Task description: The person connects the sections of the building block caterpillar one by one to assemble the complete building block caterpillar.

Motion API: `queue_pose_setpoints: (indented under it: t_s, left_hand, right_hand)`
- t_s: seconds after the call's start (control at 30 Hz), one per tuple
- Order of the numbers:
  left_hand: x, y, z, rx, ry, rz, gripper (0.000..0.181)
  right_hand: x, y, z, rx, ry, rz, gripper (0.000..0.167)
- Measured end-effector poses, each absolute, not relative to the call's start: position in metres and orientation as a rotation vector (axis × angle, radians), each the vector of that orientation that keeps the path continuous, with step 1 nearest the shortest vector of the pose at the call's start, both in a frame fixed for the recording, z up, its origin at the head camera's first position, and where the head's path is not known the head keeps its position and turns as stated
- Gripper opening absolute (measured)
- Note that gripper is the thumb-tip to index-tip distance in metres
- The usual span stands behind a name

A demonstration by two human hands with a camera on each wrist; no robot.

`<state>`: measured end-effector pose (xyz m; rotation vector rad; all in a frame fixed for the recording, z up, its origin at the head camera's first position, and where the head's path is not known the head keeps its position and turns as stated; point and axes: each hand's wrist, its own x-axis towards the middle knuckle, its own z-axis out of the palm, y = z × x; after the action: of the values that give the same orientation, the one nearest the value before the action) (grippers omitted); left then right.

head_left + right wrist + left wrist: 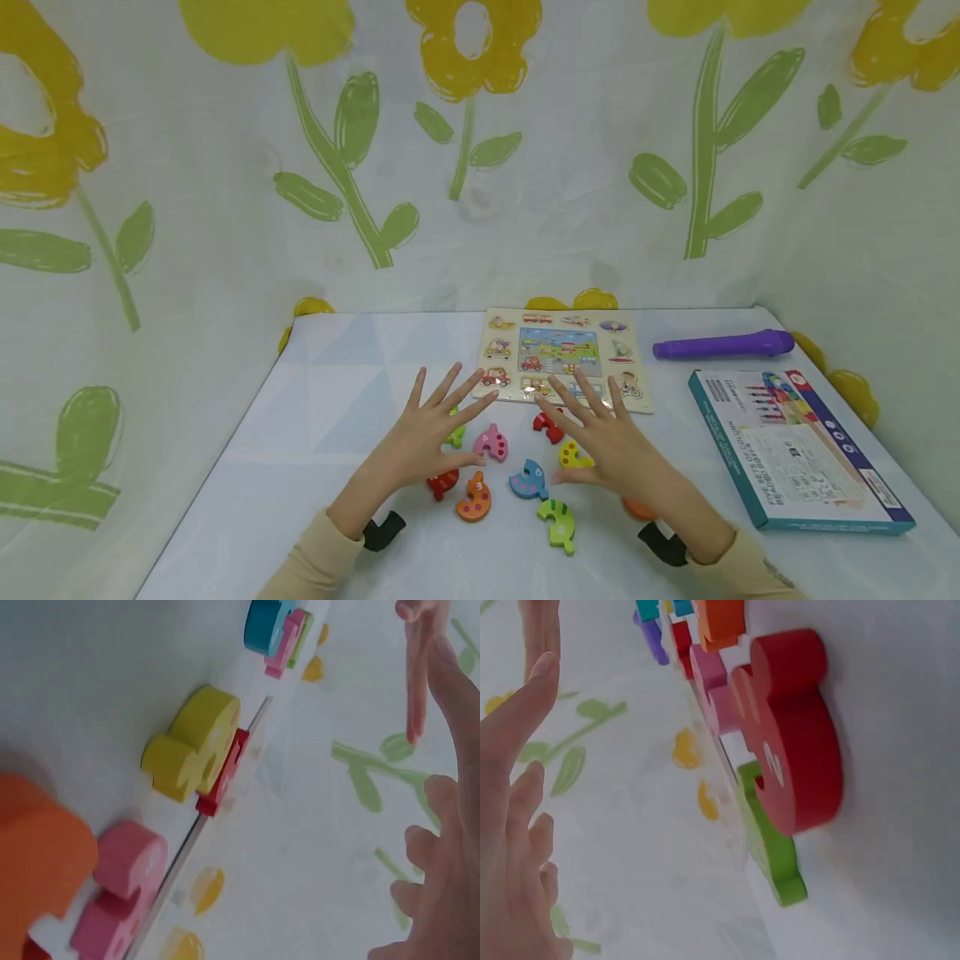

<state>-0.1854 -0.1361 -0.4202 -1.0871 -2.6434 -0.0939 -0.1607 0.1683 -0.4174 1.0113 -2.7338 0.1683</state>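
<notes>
Both hands hover over the table with fingers spread, holding nothing. My left hand (423, 437) is above a red curved piece (442, 483), beside a pink one (491, 442) and an orange one (474, 497). A green piece (455, 429) is partly hidden behind its fingers. My right hand (611, 442) is by a yellow piece (573, 455) and partly covers an orange piece (639, 507). Between the hands lie a blue piece (529, 481) and a striped green piece (557, 526). The left wrist view shows the red piece (802, 742) bearing a white numeral.
A wooden picture puzzle board (562, 354) lies at the back, with a red piece (548, 424) before it. To the right are a purple microphone-shaped object (723, 344) and a flat teal-edged box (798, 450). A flower-printed curtain (525, 233) hangs behind the table.
</notes>
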Motion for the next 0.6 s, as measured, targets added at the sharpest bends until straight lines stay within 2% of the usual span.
queue_pose_setpoints:
  t_s: [0.6]
  left_hand:
    - [-0.193, -0.18, -0.424, -1.155, -2.694, -0.466, 0.081]
  right_hand:
    - [-0.155, 0.14, -0.423, 1.199, -2.79, 0.421, 0.092]
